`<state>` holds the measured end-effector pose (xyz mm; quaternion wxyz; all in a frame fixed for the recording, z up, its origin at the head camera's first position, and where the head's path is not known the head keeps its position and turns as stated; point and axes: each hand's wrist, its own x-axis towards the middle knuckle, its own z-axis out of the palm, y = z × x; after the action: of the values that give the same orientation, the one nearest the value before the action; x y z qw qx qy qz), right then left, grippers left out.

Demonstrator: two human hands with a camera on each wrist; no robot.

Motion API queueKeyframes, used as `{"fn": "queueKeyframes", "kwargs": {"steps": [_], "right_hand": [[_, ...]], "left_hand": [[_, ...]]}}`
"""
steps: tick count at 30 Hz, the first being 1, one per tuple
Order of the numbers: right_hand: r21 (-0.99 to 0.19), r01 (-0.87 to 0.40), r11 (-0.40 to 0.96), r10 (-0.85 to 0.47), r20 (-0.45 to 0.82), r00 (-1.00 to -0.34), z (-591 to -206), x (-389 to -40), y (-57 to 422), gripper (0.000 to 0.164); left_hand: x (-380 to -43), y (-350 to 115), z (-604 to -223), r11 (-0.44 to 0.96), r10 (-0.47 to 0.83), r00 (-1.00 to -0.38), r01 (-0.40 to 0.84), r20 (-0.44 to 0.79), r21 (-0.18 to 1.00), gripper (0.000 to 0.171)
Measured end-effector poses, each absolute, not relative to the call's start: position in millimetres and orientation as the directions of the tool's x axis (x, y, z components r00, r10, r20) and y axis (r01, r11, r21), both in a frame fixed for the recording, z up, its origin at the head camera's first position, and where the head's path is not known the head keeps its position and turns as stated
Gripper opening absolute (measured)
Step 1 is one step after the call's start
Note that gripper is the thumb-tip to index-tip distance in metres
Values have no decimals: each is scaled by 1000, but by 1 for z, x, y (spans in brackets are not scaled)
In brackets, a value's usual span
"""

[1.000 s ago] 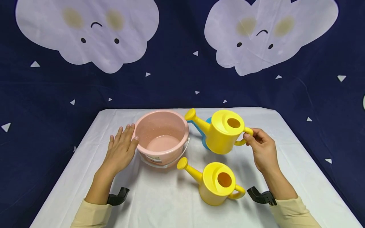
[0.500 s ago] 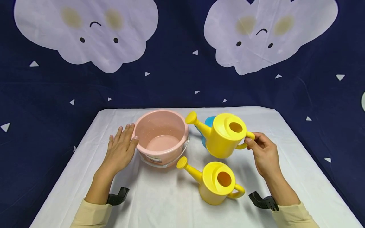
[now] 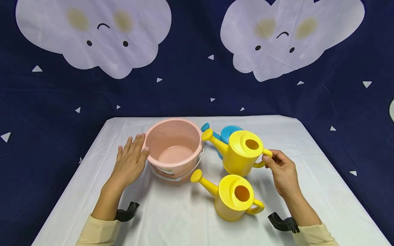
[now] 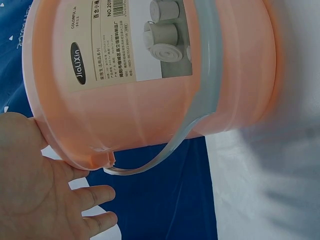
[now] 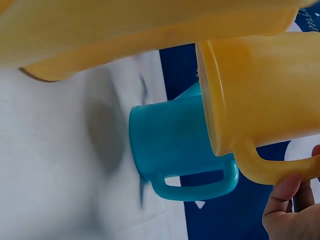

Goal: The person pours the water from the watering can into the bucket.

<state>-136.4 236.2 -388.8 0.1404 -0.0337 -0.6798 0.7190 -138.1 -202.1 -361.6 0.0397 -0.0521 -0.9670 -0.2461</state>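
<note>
My right hand (image 3: 283, 172) pinches the handle of a yellow watering can (image 3: 240, 157) between thumb and fingers. That can is held up off the table; its spout points left toward a pink bucket (image 3: 184, 168). My left hand (image 3: 130, 164) lies with straight fingers against the bucket's left rim, and the left wrist view shows the fingers (image 4: 95, 196) extended there. A second yellow watering can (image 3: 229, 203) stands nearer to me, below the held one. Behind the held can stands a blue watering can (image 5: 172, 130), partly hidden in the head view.
A white cloth covers the table (image 3: 172, 218). The bucket's pale handle (image 4: 207, 60) hangs down along its near side. Behind the table hangs a dark blue backdrop (image 3: 191, 92) with clouds and small white shapes. A black wrist mount (image 3: 281, 222) sits on each forearm.
My right hand has lowered the held yellow watering can toward me, so more of the blue one shows behind it. The left hand, the bucket and the nearer can stay put.
</note>
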Motion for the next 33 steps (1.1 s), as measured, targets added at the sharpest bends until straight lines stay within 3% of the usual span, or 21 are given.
{"fn": "queueKeyframes", "kwargs": {"steps": [33], "right_hand": [[-991,-132,10,206,131,-970,-411,-131,248,12]], "left_hand": [[-138,-202,-362,875,77,-991,121,113,469,62]]}}
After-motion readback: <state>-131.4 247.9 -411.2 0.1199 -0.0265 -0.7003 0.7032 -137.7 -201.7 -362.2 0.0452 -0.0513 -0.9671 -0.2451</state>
